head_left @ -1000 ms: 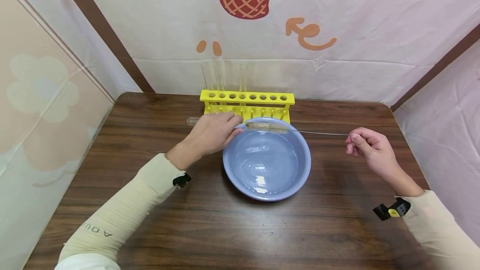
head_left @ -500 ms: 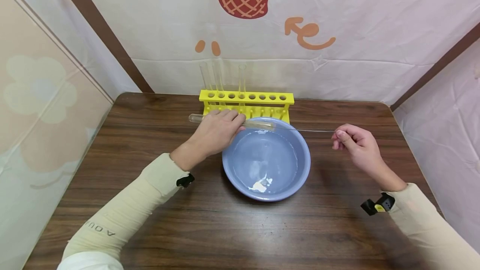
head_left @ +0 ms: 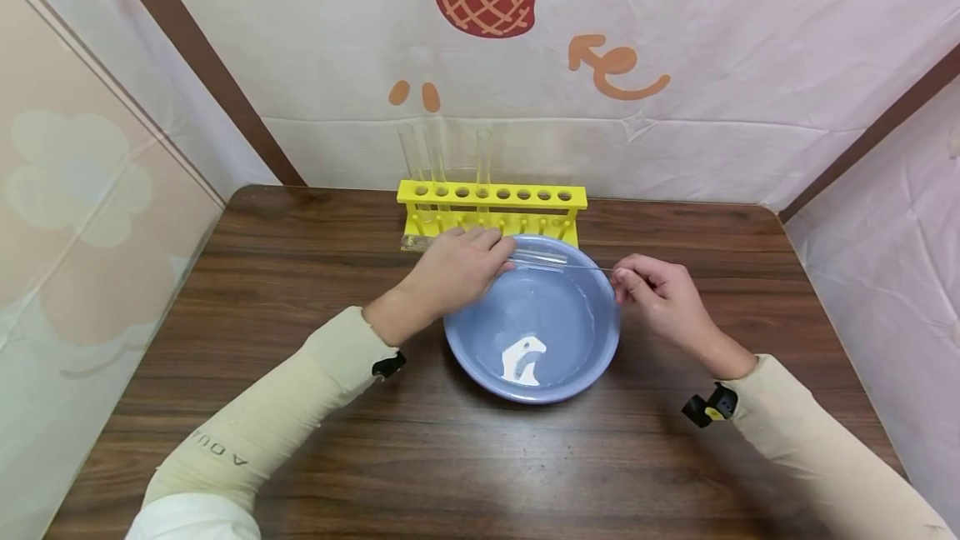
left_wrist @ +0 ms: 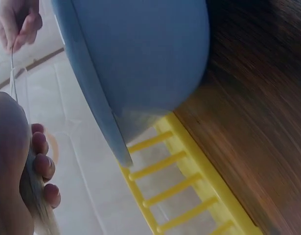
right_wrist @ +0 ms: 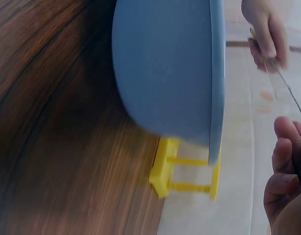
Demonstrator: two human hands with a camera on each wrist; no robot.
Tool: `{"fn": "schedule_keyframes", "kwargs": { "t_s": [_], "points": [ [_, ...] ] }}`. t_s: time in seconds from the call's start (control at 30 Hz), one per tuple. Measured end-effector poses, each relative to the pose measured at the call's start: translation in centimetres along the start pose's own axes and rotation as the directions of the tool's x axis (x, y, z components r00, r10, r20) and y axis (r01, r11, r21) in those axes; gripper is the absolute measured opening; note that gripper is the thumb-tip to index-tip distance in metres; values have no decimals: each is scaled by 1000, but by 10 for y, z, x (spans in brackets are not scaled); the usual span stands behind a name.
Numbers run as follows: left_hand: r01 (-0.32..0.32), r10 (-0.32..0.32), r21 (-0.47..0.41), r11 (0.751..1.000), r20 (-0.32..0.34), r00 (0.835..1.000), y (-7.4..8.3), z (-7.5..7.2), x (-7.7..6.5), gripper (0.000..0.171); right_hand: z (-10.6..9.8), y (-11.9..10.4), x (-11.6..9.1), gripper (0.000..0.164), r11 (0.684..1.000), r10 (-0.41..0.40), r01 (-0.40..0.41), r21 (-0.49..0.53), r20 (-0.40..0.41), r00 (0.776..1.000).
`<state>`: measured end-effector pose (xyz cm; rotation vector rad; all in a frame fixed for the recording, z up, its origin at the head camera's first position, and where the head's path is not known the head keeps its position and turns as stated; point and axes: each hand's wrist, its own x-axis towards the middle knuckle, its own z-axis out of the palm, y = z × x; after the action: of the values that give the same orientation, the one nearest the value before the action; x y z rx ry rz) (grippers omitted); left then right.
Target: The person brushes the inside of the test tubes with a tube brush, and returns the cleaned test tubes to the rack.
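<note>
While the blue bowl (head_left: 528,396) sits on the brown table (head_left: 300,457), the left hand (head_left: 457,273) is at the bowl's back left side, with its fingers wrapped around a long, clear glass tube (head_left: 543,257). The tube lies on its side over the back of the bowl. Its open end points right, above the water (head_left: 547,315), and its closed end pokes out past the bowl's left side. It is hard to tell if the tube touches the bowl's edge. The right hand (head_left: 667,294) is just to the right of the bowl, and its thumb and fingers pinch a thin wire handle (head_left: 588,267). The wire goes left over the bowl and into the tube. Brown brush hairs (head_left: 415,243) show inside the tube's closed end, left of the bowl. Just behind the bowl is a yellow rack (head_left: 491,195) with holes along its top. Three more clear tubes (head_left: 483,157) stand in the rack, behind the bowl and toward its left.
</note>
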<state>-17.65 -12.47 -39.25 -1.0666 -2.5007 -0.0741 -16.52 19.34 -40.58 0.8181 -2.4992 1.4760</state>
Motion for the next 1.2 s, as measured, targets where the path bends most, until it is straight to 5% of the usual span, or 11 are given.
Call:
{"fn": "schedule_keyframes", "kwargs": {
  "t_s": [0.2,0.33,0.43,0.57,0.67,0.73,0.8,0.9,1.2],
  "points": [
    [-4,4,6,1000,-7,1000,1,-1,2,21,8,-6,9,17,999,49,-48,-17,25,998],
    [-8,8,8,1000,-9,1000,0,-2,2,23,5,-7,11,26,978,174,-190,90,160,971],
    [-21,22,10,1000,-37,999,-1,-1,1,23,1,-11,16,34,880,318,-399,257,304,898],
    [-51,53,24,998,-66,996,-1,0,2,22,-5,-15,19,33,661,410,-632,404,511,755],
    [-75,76,23,997,-62,995,-1,-1,1,22,-10,-14,19,33,571,372,-690,444,610,700],
    [-90,91,16,996,-58,994,-1,-1,1,22,-11,-15,19,34,553,349,-688,469,620,703],
    [-102,102,14,995,-57,993,-1,-3,-1,22,-10,-16,20,34,559,340,-671,488,603,722],
    [-104,104,7,995,-57,993,-2,-5,-2,22,-10,-18,21,32,612,353,-624,486,538,766],
    [-79,76,-47,996,-51,996,-6,-8,-5,22,-15,-13,16,25,903,214,-311,296,318,924]
  ]
}}
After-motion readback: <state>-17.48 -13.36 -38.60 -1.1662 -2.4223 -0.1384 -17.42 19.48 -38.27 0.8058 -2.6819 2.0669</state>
